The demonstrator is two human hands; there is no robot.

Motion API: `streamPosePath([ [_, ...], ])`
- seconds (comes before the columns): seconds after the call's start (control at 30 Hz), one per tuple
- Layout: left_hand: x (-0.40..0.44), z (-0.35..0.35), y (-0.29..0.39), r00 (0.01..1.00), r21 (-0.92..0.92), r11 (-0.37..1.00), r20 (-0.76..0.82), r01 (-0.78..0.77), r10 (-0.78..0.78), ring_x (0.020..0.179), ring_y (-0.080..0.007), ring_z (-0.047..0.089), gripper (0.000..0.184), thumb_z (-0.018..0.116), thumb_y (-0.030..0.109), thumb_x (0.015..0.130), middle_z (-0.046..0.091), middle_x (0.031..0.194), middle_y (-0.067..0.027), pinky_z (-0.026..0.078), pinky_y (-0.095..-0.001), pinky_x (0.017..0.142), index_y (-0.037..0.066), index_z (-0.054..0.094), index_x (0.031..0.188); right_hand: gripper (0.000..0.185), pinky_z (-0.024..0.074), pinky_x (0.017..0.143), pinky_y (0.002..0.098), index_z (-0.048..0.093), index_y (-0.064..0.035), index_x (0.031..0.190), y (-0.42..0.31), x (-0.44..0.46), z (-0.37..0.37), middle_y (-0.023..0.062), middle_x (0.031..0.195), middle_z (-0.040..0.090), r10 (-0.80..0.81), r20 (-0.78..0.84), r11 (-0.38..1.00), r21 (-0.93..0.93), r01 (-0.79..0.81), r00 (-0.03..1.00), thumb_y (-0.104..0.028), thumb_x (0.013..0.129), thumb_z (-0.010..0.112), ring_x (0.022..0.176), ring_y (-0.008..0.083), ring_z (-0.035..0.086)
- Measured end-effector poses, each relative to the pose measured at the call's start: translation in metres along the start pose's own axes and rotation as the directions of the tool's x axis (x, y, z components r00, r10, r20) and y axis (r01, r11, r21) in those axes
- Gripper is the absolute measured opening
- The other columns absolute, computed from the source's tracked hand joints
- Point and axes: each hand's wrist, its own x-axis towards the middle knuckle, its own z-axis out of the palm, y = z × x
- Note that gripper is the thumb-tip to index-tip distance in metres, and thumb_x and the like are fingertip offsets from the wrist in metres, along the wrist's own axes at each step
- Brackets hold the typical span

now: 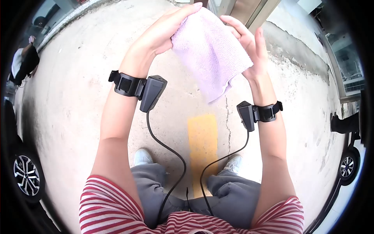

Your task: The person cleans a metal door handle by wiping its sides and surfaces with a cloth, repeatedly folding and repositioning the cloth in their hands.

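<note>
A pale lilac towel (210, 50) hangs in front of me at chest height or above, its lower corner pointing down. My left hand (167, 29) grips its upper left edge, with part of the fingers hidden behind the cloth. To the right of the towel, my right hand (251, 46) is raised with its fingers apart. The cloth's right corner overlaps that hand near the wrist, and some of the fingers go behind the fabric. Each forearm wears a black strap with a dark grey device, a left one (153, 93) and a right one (246, 116), both trailing cables.
Below lies a pale concrete floor (78, 97) with a yellow stripe (202, 148) and a crack. A metal post (249, 13) stands ahead. Car wheels show at the far left (27, 175) and far right (346, 165). Another person (25, 62) is at the left edge.
</note>
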Motion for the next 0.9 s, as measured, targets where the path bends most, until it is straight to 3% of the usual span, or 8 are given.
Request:
streamPosePath([
  [0.17, -0.006, 0.0, 0.015, 0.999, 0.07, 0.997, -0.005, 0.044, -0.044, 0.097, -0.0171, 0.063, 0.046, 0.053, 0.038, 0.095, 0.063, 0.109, -0.0129, 0.053, -0.0295, 0.08, -0.001, 0.058, 0.119, 0.079, 0.0348, 0.106, 0.0449, 0.033, -0.0041, 0.141, 0.037, -0.014, 0.022, 0.0133, 0.142, 0.039, 0.174, -0.386, 0.97, 0.225, -0.09, 0.906, -0.065, 0.091, 0.035, 0.129, 0.0279, 0.04],
  [0.3, -0.008, 0.002, 0.042, 0.989, 0.064, 0.994, -0.113, -0.092, 0.099, 0.102, -0.0177, 0.06, 0.046, 0.052, 0.037, 0.095, 0.061, 0.112, -0.0118, 0.05, -0.031, 0.085, -0.001, 0.055, 0.121, 0.094, 0.028, 0.108, 0.0544, 0.023, -0.0054, 0.146, 0.065, -0.016, 0.021, 0.0123, 0.152, 0.021, 0.207, -0.143, 0.968, 0.173, -0.181, 0.968, -0.068, 0.082, 0.05, 0.138, 0.0272, 0.024],
  [0.4, -0.003, -0.017, 0.044, 0.98, -0.1, 0.982, -0.138, -0.161, 0.147, 0.1, -0.0156, 0.06, 0.039, 0.046, 0.034, 0.099, 0.062, 0.111, -0.0083, 0.049, -0.0294, 0.086, 0.001, 0.057, 0.118, 0.087, 0.0331, 0.106, 0.049, 0.027, -0.0031, 0.143, 0.066, -0.018, 0.016, 0.0149, 0.147, 0.031, 0.18, 0.067, 0.966, 0.178, -0.189, 0.981, -0.05, 0.082, 0.066, 0.133, 0.027, 0.033],
  [0.47, -0.004, -0.02, 0.038, 0.975, -0.154, 0.968, -0.132, -0.197, 0.177, 0.103, -0.0163, 0.059, 0.043, 0.046, 0.036, 0.099, 0.062, 0.114, -0.0085, 0.048, -0.0297, 0.088, 0.001, 0.056, 0.12, 0.076, 0.0394, 0.101, 0.0434, 0.036, -0.0004, 0.138, 0.059, -0.014, 0.028, 0.0148, 0.136, 0.044, 0.176, -0.142, 0.955, -0.215, -0.203, 0.974, -0.035, 0.081, 0.072, 0.124, 0.0247, 0.045],
  [0.5, -0.002, -0.02, 0.037, 0.983, -0.23, 0.957, -0.084, -0.176, 0.161, 0.104, -0.0165, 0.059, 0.045, 0.045, 0.038, 0.099, 0.062, 0.114, -0.0084, 0.048, -0.0298, 0.089, 0.0, 0.056, 0.12, 0.071, 0.0426, 0.099, 0.0407, 0.04, 0.001, 0.135, 0.049, -0.01, 0.038, 0.0148, 0.131, 0.051, 0.135, -0.25, 0.888, -0.398, -0.229, 0.959, -0.027, 0.08, 0.075, 0.119, 0.0235, 0.051],
  [0.67, -0.016, -0.012, 0.038, 0.928, -0.604, 0.793, 0.335, 0.079, 0.162, 0.109, -0.0186, 0.057, 0.057, 0.041, 0.049, 0.097, 0.061, 0.117, -0.0088, 0.045, -0.0306, 0.096, 0.0, 0.053, 0.124, 0.043, 0.0493, 0.087, 0.0325, 0.056, 0.0034, 0.118, -0.003, -0.001, 0.086, 0.0108, 0.111, 0.063, 0.06, -0.271, 0.966, -0.225, -0.124, 0.961, -0.01, 0.081, 0.072, 0.102, 0.0194, 0.061],
  [0.73, -0.023, -0.003, 0.046, 0.96, -0.499, 0.835, 0.257, 0.231, -0.112, 0.106, -0.0186, 0.058, 0.057, 0.038, 0.053, 0.097, 0.061, 0.116, -0.0093, 0.047, -0.0298, 0.094, 0.003, 0.059, 0.115, 0.039, 0.05, 0.086, 0.0314, 0.057, 0.0035, 0.117, -0.023, 0.005, 0.091, 0.0106, 0.11, 0.064, -0.014, -0.256, 0.975, -0.218, -0.044, 0.967, -0.01, 0.082, 0.071, 0.101, 0.019, 0.062],
  [0.9, -0.014, -0.018, 0.011, 0.682, -0.703, 0.638, 0.635, 0.314, 0.363, 0.102, -0.0198, 0.06, 0.034, 0.053, 0.037, 0.094, 0.061, 0.114, -0.0134, 0.051, -0.0301, 0.087, 0.005, 0.061, 0.099, 0.04, 0.0494, 0.087, 0.0322, 0.057, 0.0036, 0.118, -0.058, 0.002, 0.063, 0.0121, 0.11, 0.063, -0.07, -0.266, 0.948, -0.317, -0.019, 0.961, -0.01, 0.083, 0.069, 0.103, 0.0198, 0.061],
])
